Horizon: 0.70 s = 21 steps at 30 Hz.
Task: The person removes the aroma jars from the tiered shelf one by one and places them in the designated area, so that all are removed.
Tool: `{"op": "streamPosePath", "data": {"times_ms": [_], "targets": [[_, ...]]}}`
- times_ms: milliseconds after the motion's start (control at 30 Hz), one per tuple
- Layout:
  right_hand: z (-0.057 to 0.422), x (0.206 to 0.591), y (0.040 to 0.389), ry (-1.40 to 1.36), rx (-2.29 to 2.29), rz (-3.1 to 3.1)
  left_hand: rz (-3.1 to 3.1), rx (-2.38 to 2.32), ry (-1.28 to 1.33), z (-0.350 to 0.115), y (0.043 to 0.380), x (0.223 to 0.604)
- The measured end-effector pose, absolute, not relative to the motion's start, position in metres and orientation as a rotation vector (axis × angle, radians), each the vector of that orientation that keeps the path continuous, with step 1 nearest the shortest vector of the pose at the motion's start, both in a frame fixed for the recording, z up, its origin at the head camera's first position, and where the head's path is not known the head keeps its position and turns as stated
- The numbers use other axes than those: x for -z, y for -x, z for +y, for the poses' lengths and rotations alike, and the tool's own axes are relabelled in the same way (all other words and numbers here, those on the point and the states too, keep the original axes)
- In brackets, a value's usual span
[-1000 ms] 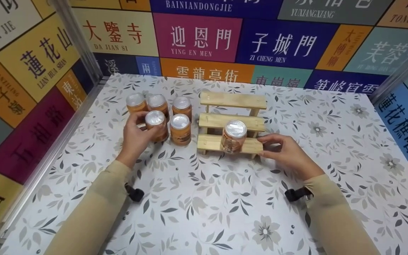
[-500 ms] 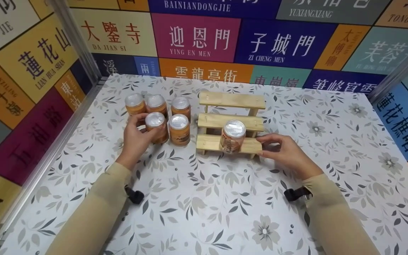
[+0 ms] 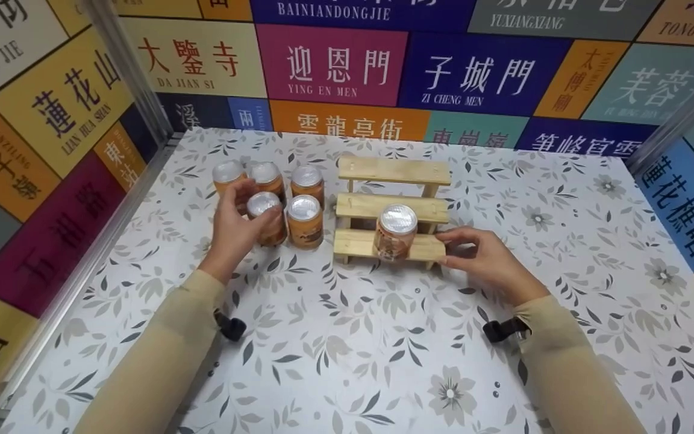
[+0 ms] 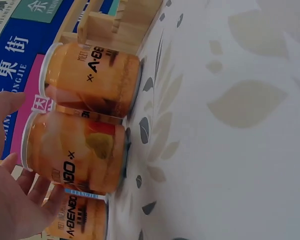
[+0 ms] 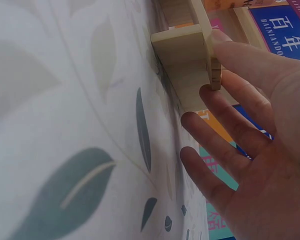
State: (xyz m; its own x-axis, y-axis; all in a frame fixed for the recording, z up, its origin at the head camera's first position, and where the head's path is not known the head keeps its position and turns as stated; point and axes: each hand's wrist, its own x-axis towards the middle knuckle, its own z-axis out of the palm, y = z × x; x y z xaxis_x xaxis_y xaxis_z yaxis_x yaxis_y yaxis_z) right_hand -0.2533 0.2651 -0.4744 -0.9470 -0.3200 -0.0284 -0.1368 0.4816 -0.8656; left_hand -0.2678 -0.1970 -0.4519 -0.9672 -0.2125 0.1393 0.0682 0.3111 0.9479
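My left hand (image 3: 229,232) is around an orange can (image 3: 272,234) with a silver lid, at the front left of a cluster of cans. In the left wrist view, its thumb stands apart from that can (image 4: 77,150) and the fingers lie spread along its side. The right hand (image 3: 491,262) pinches the right end of the lowest step of a small three-step wooden stand (image 3: 353,242) between thumb and index finger. Its other fingers extend loosely in the right wrist view. One can (image 3: 396,235) stands upright on that lowest step.
Another orange can (image 3: 305,229) stands right of the left hand's can. Behind are several more upright cans, among them a back-row can (image 3: 307,181). The floral-patterned table (image 3: 347,361) meets a wall of coloured signs (image 3: 335,66) at the back.
The left hand gripped the front-left can earlier; now its fingers have lifted and loosened from it, with the can still standing. The right hand stays on the stand.
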Motion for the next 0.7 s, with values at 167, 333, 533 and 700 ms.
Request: {"op": "streamPosePath", "data": {"times_ms": [167, 333, 533, 700], "targets": [[0.265, 0.473, 0.252, 0.385, 1.444, 2.547, -2.269, 1.713, -0.055, -0.190, 0.269, 0.442], [0.265, 0.473, 0.252, 0.395, 1.445, 2.550, -2.195, 1.665, 0.047, -0.179, 0.267, 0.434], [0.264, 0.475, 0.252, 0.433, 1.504, 2.528, -2.086, 1.655, 0.227, -0.159, 0.262, 0.423], [0.264, 0.475, 0.252, 0.427, 1.503, 2.543, -2.094, 1.727, 0.333, -0.136, 0.257, 0.419]]}}
